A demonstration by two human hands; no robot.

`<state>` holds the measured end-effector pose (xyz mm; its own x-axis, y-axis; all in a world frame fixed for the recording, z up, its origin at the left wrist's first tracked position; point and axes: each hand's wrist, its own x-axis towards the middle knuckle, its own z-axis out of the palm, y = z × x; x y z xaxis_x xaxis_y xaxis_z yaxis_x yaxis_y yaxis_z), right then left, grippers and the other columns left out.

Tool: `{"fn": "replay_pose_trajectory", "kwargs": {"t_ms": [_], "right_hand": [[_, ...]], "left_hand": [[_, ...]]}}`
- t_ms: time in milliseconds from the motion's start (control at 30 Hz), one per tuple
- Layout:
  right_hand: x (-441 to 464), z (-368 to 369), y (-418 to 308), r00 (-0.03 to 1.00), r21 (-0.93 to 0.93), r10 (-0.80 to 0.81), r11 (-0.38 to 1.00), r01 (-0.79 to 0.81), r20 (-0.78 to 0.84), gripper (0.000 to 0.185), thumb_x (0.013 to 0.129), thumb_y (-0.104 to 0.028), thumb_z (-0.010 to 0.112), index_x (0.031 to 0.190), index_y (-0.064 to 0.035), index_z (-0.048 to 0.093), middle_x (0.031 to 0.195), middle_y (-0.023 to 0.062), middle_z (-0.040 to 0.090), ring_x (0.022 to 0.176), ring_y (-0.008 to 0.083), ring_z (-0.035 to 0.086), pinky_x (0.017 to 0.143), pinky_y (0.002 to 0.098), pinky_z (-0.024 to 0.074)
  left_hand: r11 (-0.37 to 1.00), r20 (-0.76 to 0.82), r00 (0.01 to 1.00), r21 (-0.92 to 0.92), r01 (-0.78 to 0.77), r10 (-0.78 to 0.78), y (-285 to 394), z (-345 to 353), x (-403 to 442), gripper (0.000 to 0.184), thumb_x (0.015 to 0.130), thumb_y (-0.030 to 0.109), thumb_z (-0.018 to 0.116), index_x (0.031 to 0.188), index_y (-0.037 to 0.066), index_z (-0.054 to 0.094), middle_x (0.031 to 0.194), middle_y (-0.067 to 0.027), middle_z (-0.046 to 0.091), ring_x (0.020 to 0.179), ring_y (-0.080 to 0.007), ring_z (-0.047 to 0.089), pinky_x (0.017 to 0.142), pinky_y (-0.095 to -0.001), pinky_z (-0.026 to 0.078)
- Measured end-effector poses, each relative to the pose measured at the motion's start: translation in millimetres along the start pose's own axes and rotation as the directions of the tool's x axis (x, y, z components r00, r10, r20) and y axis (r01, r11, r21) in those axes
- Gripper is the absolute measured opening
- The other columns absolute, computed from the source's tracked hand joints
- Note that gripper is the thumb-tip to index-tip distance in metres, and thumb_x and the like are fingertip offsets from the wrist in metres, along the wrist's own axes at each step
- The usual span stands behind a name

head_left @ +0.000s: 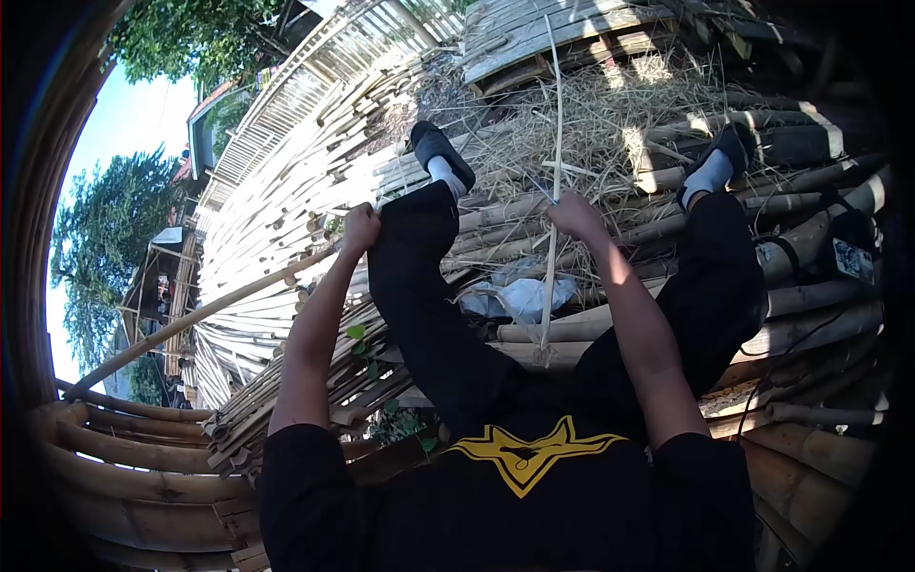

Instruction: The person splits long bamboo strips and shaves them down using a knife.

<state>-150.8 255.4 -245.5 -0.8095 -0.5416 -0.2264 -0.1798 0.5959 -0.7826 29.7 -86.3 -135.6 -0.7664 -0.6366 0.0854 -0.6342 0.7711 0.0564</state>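
Observation:
My right hand (577, 217) is closed around what looks like a knife, with its thin grey blade (542, 192) pointing up and left. Right beside these fingers runs a long, pale bamboo strip (553, 124), from the wooden platform down to between my thighs. I cannot tell whether the fingers also grip the strip. My left hand (362, 229) is a fist beside my left knee. A small pale sliver shows at its top, but what the fist holds is hidden.
Dry bamboo shavings (610, 124) lie around my feet. A crumpled plastic bag (524, 297) rests between my legs. Stacked split bamboo (257, 276) fills the left side, crossed by a long pole (210, 310). A wooden platform (562, 38) stands ahead. A phone-like device (853, 260) is at right.

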Motion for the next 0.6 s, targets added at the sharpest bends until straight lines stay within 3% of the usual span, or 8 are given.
{"fn": "replay_pose_trajectory", "kwargs": {"t_ms": [67,100,233,367,400,500,567,600], "right_hand": [[-13.6,-5.8,-1.2,0.996,0.028,0.028,0.999,-0.031,0.081,0.036,0.074,-0.026,0.056,0.089,0.0058,0.064,0.089,0.0278,0.062,0.087,0.0368,0.062,0.077,0.0419,0.0478],[-14.2,-11.9,-4.9,0.989,0.074,0.047,0.996,-0.058,0.142,0.037,0.074,-0.03,0.058,0.089,0.0043,0.064,0.086,0.0268,0.063,0.083,0.0362,0.063,0.073,0.0415,0.0482],[-5.7,7.6,17.0,0.999,-0.076,0.009,0.997,-0.005,0.048,0.046,0.075,-0.04,0.062,0.088,0.0041,0.064,0.084,0.0262,0.063,0.083,0.0375,0.062,0.073,0.0415,0.0477],[-8.5,9.8,10.4,0.993,-0.016,0.019,1.0,-0.017,0.118,0.044,0.076,-0.037,0.062,0.08,0.0068,0.063,0.071,0.0224,0.062,0.071,0.0332,0.064,0.065,0.0409,0.0475],[-6.7,11.3,9.2,0.993,-0.022,0.012,1.0,-0.01,0.121,0.044,0.076,-0.037,0.062,0.08,0.0068,0.063,0.071,0.0224,0.062,0.071,0.0332,0.064,0.065,0.0409,0.0475],[-1.6,9.9,7.0,0.983,0.01,0.027,1.0,-0.03,0.183,0.041,0.077,-0.034,0.061,0.077,0.0069,0.062,0.068,0.0207,0.061,0.067,0.031,0.063,0.062,0.0407,0.0471],[-18.6,2.5,-1.3,0.977,0.036,0.064,0.997,-0.073,0.203,0.039,0.076,-0.032,0.061,0.076,0.0066,0.062,0.068,0.0206,0.061,0.069,0.0303,0.064,0.063,0.0404,0.0471],[-15.3,8.8,5.5,0.99,-0.026,0.034,0.999,-0.03,0.134,0.038,0.077,-0.031,0.06,0.078,0.0065,0.062,0.071,0.0213,0.062,0.071,0.0309,0.064,0.065,0.0399,0.047]], "left_hand": [[0.956,0.076,0.957,-0.073,0.284,-0.279,7.9,15.3,19.7,0.028,0.077,0.029,0.063,0.076,0.001,0.063,0.084,-0.0234,0.063,0.086,-0.034,0.061,0.079,-0.042,0.046],[0.985,-0.195,0.966,-0.017,0.172,-0.172,-9.7,69.9,32.1,0.029,0.077,0.029,0.063,0.078,0.0,0.062,0.083,-0.0232,0.063,0.088,-0.0349,0.06,0.079,-0.0427,0.046],[0.946,0.163,0.936,-0.147,-0.29,0.312,33.6,56.3,11.6,0.031,0.08,0.03,0.06,0.079,0.0,0.061,0.083,-0.0227,0.062,0.083,-0.0366,0.06,0.074,-0.0424,0.046],[0.883,0.038,0.958,-0.379,0.278,-0.285,-27.9,78.4,27.2,0.033,0.075,0.033,0.065,0.071,0.001,0.062,0.075,-0.0188,0.064,0.076,-0.0313,0.063,0.07,-0.0395,0.048],[0.958,0.019,0.979,-0.203,0.202,-0.202,-18.1,99.7,21.7,0.033,0.074,0.034,0.066,0.071,0.001,0.063,0.076,-0.0164,0.065,0.077,-0.0303,0.063,0.071,-0.0379,0.048],[0.848,0.118,0.984,-0.527,-0.052,0.133,-9.2,86.4,23.4,0.023,0.076,0.024,0.065,0.074,0.001,0.061,0.067,-0.008,0.063,0.071,-0.0177,0.064,0.067,-0.0334,0.05],[0.616,0.165,0.971,-0.751,0.237,-0.173,-33.6,64.9,44.9,0.025,0.075,0.023,0.066,0.076,-0.001,0.06,0.063,-0.0091,0.061,0.054,-0.0193,0.059,0.055,-0.0372,0.047],[0.796,-0.011,0.982,-0.587,0.148,-0.19,-9.2,76.7,39.4,0.026,0.075,0.024,0.065,0.076,-0.001,0.059,0.063,-0.0112,0.061,0.055,-0.0226,0.059,0.055,-0.0383,0.046]]}}
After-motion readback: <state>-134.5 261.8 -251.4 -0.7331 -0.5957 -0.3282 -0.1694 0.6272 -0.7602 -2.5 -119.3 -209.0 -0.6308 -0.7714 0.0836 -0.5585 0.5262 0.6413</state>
